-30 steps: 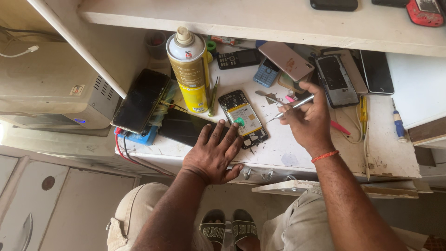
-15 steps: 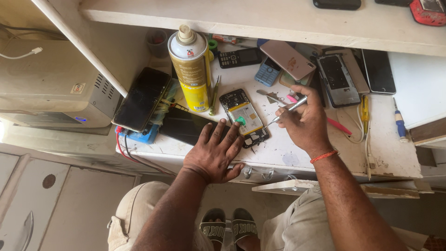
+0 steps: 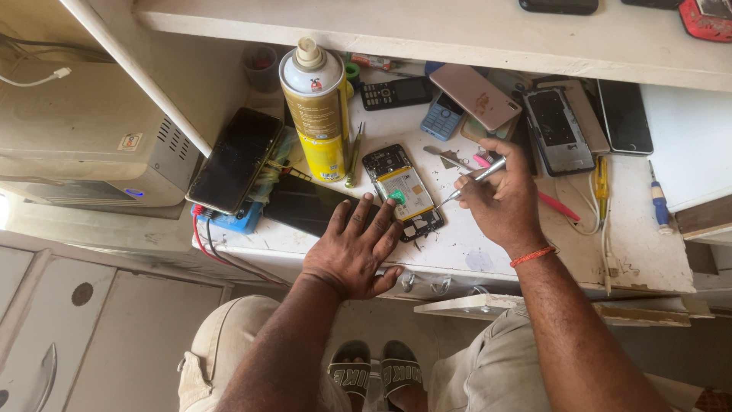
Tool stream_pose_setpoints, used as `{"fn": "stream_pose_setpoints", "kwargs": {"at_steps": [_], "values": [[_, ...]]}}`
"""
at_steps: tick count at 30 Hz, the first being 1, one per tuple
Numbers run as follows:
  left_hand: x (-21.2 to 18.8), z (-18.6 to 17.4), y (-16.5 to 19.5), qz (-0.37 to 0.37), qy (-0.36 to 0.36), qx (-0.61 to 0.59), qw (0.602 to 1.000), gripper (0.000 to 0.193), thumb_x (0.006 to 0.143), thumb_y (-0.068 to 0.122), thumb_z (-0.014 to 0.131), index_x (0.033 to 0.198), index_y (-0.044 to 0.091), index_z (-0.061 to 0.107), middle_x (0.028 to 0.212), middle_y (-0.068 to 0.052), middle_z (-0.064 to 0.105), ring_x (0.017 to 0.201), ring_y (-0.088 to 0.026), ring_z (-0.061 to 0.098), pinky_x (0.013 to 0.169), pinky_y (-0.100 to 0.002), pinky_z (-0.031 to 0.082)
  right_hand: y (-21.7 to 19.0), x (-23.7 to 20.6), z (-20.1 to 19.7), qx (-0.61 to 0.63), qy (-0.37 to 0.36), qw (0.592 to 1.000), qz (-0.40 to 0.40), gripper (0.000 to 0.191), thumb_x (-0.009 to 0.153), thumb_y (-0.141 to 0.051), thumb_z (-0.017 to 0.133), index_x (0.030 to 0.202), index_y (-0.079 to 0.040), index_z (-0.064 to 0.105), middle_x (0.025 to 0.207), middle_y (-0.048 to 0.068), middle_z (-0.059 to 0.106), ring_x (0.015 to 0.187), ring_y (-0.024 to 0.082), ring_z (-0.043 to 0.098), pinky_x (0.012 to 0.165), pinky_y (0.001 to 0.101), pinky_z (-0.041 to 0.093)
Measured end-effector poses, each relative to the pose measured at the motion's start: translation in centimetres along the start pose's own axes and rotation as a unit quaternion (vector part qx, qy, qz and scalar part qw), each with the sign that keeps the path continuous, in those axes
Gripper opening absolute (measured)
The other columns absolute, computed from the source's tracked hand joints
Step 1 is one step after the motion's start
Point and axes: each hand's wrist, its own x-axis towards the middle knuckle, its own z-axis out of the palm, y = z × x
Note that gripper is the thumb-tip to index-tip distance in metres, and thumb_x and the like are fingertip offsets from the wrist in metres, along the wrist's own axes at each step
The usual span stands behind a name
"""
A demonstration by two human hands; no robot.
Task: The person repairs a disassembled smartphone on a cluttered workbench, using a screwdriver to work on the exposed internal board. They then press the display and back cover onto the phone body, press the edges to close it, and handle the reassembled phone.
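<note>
Lying between left hand and right hand, opened phone

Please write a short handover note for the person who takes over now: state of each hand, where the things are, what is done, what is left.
Left hand: flat on the bench edge, fingertips at the opened phone, holding nothing.
Right hand: grips a thin metal tool, tip pointing at the phone's lower part.
Phone: back cover off, battery and board exposed, lying beside the spray can.
Done: phone is opened.
Left: the inside work; phone is not yet closed.
</note>
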Motion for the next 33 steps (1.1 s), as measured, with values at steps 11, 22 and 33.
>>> {"fn": "stream_pose_setpoints", "kwargs": {"at_steps": [11,22,33], "values": [[-0.04,0.08,-0.07,0.003,0.000,0.000,1.000,0.075,0.090,0.064,0.048,0.145,0.014,0.051,0.160,-0.018,0.036,0.143,-0.044,0.037,0.112,-0.064,0.030,0.01,-0.06,0.20,0.006,0.002,1.000,-0.003,0.056,0.095,0.005,0.063,0.143,-0.003,0.037,0.096,0.018,0.075,0.085,0.017,0.076,0.073,0.0308,0.067],[-0.07,-0.07,-0.01,0.003,0.004,0.001,1.000,0.074,0.090,0.064,0.048,0.145,0.014,0.051,0.160,-0.017,0.037,0.144,-0.043,0.037,0.112,-0.063,0.030,-0.21,-0.17,0.21,0.000,-0.001,1.000,-0.015,0.056,0.096,0.005,0.063,0.144,-0.002,0.037,0.096,0.018,0.075,0.084,0.017,0.075,0.072,0.0306,0.066],[0.02,0.07,0.03,-0.002,-0.001,-0.001,1.000,0.074,0.091,0.065,0.047,0.145,0.015,0.050,0.160,-0.017,0.036,0.144,-0.043,0.036,0.113,-0.063,0.029,-0.21,-0.10,0.20,-0.003,-0.004,1.000,-0.013,0.055,0.096,0.005,0.063,0.144,-0.003,0.036,0.096,0.019,0.075,0.085,0.017,0.076,0.072,0.0307,0.067]]}}
